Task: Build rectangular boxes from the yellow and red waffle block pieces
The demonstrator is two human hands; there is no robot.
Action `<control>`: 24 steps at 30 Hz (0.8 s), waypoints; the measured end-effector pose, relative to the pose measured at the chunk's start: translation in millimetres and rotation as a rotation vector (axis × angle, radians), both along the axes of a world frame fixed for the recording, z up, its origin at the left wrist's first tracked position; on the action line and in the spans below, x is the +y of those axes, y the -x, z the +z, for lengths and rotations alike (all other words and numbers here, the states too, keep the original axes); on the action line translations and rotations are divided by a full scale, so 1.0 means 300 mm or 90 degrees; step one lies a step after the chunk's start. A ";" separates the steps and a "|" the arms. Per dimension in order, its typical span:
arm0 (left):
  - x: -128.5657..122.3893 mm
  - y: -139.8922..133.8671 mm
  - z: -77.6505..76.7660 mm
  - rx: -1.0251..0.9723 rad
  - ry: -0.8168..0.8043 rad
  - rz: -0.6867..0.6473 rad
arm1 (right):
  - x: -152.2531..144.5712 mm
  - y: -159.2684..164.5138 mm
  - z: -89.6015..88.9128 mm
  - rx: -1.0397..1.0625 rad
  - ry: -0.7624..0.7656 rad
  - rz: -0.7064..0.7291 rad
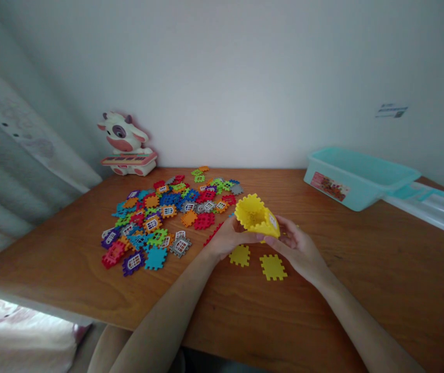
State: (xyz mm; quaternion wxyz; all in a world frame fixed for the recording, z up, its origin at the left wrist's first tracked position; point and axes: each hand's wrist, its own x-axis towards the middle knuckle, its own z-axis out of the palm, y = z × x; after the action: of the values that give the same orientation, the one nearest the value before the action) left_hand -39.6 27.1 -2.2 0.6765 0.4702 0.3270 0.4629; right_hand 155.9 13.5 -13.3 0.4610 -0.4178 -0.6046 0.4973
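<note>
Above the table, a yellow open box of interlocking building tiles point(256, 216) is held between both hands, its hollow inside facing up and away. My left hand point(231, 237) grips the box from the left, thumb along its near edge. From the right, my right hand point(294, 242) closes on it, thumb near the lower corner. A white printed patch shows on the right side of the box. Below the hands lie two loose yellow square tiles, one to the left point(240, 255) and one to the right point(273, 267). Fingers behind the box are partly hidden.
Many coloured tiles point(155, 259) are spread over the left and middle of the wooden table point(222, 321). A cow toy with a keyboard point(126, 145) stands at the back left. At the back right are a turquoise bin point(356, 176) and a clear lid point(431, 207).
</note>
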 end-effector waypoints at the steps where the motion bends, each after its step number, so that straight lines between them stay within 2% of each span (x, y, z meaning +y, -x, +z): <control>1: 0.000 0.002 0.000 0.011 -0.010 -0.006 | 0.001 -0.003 0.001 0.000 -0.005 0.006; 6: 0.003 0.004 -0.017 0.043 -0.079 -0.019 | 0.010 -0.029 0.003 0.033 -0.012 0.048; 10: -0.001 -0.004 -0.028 0.045 -0.111 0.013 | 0.013 -0.045 -0.005 0.062 -0.009 0.079; 18: -0.018 0.005 0.007 0.104 -0.158 0.002 | 0.012 -0.049 -0.004 0.036 0.011 0.087; 24: -0.019 0.012 0.006 0.156 -0.197 0.027 | 0.009 -0.051 -0.002 -0.014 0.021 0.074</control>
State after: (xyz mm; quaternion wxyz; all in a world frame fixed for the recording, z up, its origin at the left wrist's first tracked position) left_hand -43.3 21.3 -0.5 0.5412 0.6144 0.3414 0.4616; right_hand 171.2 16.2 -14.0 0.4174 -0.3952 -0.6247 0.5286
